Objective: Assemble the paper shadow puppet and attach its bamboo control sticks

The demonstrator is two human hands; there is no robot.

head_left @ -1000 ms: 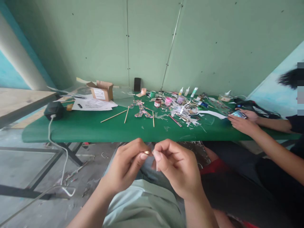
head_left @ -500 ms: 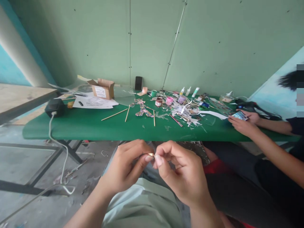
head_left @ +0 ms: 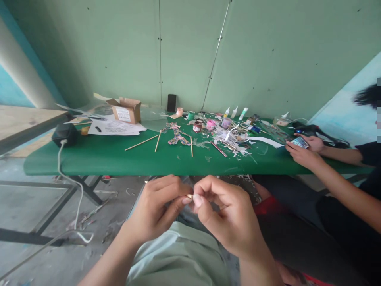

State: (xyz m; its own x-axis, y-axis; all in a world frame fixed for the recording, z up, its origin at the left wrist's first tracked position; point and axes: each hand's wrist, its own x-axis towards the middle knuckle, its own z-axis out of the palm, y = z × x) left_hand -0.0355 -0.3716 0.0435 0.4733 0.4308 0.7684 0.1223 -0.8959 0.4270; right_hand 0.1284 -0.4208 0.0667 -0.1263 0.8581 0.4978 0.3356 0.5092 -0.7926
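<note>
My left hand (head_left: 156, 208) and my right hand (head_left: 224, 214) meet in front of my lap, below the near edge of the green table (head_left: 104, 157). Both are closed in a pinch on a thin wooden stick (head_left: 189, 196), of which only a short bit shows between the fingertips; a second end pokes out left of my left hand. Several loose wooden sticks (head_left: 141, 143) lie on the table, beside a colourful cut-out figure (head_left: 177, 136).
Small paint jars (head_left: 197, 126), glue bottles (head_left: 235, 113), paper scraps, a cardboard box (head_left: 126, 110), printed sheets (head_left: 114, 128) and a black adapter (head_left: 63, 135) with a white cable lie on the table. At the right another person's hands (head_left: 303, 153) hold a phone (head_left: 299, 142).
My hands stay pinched together on the stick, with only small finger shifts. The view has drifted slightly; the person at the right still holds the phone.
</note>
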